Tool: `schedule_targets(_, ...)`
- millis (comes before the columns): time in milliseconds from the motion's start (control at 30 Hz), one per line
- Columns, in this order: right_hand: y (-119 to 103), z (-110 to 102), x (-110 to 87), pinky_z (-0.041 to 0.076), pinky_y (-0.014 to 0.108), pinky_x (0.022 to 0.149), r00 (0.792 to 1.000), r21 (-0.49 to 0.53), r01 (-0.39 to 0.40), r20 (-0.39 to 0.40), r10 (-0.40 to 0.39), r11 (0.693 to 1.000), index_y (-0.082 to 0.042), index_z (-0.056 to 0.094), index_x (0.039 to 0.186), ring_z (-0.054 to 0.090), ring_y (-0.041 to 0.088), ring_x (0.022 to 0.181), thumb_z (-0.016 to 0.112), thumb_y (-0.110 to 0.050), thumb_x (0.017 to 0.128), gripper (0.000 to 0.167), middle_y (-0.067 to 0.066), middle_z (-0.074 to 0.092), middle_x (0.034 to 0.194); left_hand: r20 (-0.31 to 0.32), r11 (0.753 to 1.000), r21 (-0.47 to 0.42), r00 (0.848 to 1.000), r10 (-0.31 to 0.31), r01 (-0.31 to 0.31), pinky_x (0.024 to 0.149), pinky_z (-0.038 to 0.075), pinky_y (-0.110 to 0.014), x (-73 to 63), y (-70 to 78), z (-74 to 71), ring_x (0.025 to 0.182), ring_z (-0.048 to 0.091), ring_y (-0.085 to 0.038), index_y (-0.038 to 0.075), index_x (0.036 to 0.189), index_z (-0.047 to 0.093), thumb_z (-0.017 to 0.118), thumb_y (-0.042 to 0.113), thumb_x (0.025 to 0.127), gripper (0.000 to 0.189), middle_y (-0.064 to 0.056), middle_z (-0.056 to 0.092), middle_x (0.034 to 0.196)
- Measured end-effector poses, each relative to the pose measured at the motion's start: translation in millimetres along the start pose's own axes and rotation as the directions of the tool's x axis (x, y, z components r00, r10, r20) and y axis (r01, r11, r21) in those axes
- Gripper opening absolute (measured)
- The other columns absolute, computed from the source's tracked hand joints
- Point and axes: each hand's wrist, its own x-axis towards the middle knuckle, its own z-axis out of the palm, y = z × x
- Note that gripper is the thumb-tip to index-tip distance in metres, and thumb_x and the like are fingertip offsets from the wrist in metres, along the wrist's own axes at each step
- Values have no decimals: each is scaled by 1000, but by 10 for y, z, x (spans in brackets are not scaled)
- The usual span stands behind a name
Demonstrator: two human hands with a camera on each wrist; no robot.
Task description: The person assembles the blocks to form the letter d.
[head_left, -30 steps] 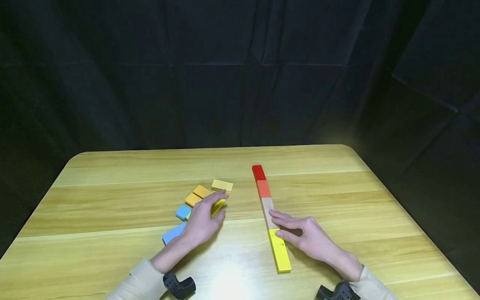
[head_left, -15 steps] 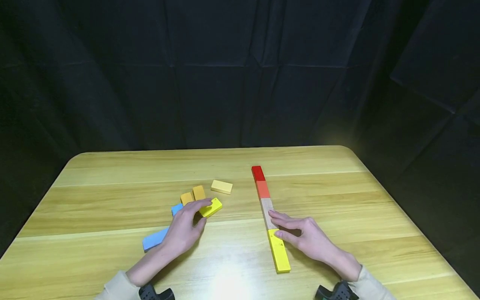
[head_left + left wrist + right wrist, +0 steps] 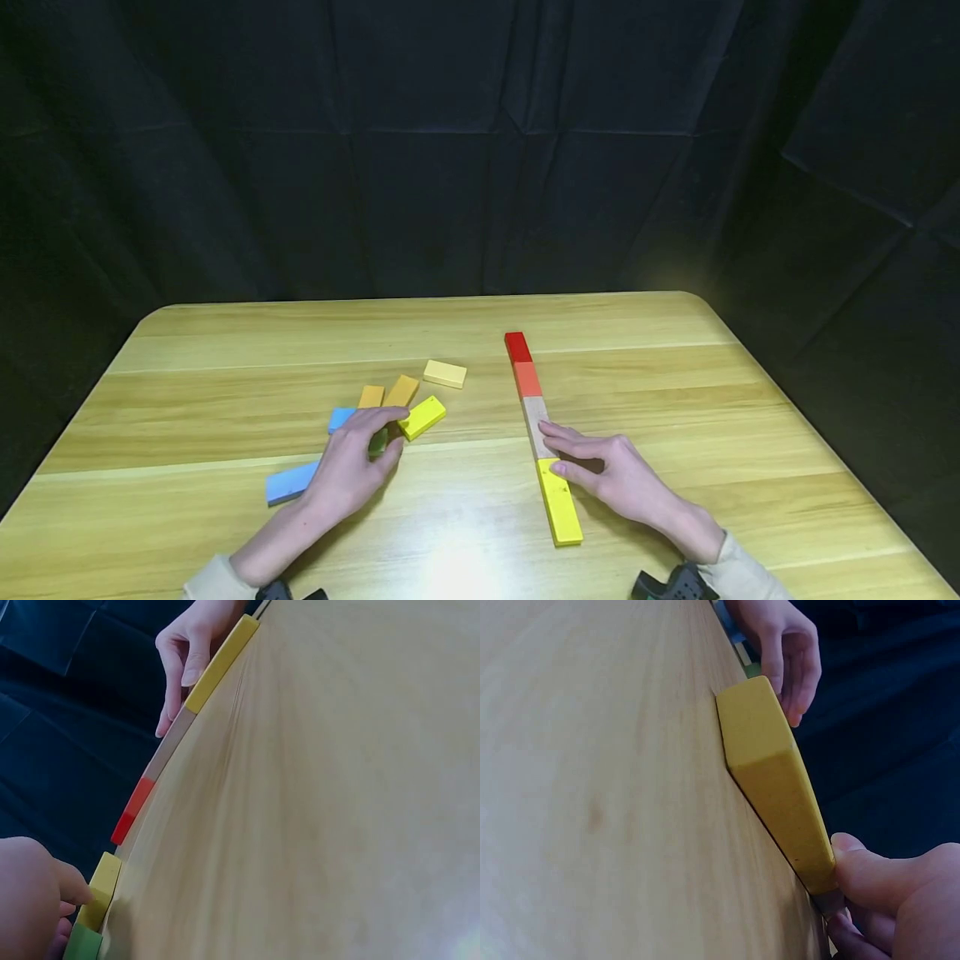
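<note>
evidently the green block (image 3: 378, 443) sits in the gap between thumb and fingers of the left hand (image 3: 351, 467), with the loose yellow block (image 3: 423, 417) just beyond those fingertips; whether the bent left fingers pinch anything, i cannot tell. the right hand (image 3: 611, 475) rests with loosely extended fingers on a row, thumb at the long yellow block (image 3: 561, 510), fingertips at the pinkish block (image 3: 534, 414). i'd judge the right touch should be light, so the row isn't nudged crooked, and the left grip square across opposite sides of one block, clear of its neighbours. the left hand hides part of the green block and of the small blue block (image 3: 341, 418) behind it; the black left wrist mount (image 3: 274, 592) is cut off.
</note>
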Motion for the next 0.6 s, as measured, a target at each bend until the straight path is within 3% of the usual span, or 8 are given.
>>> schedule_targets(267,-20,-6,5,39,24,110,1000,11,-23,7,23,1000,-17,65,134,51,17,135,69,-35,93,44,-11,54,145,-65,998,48,997,33,-30,87,58,-42,-2,18,48,99,67,-25,5,116,71,79,6,82,35,-9,73,107)
schedule_targets(600,-13,2,6,39,24,111,1000,-1,-10,0,10,1000,-16,65,133,51,19,135,70,-35,93,44,-10,54,145,-83,989,130,993,87,-76,90,58,-42,60,40,114,104,68,-30,2,114,71,82,9,81,36,-13,73,110)
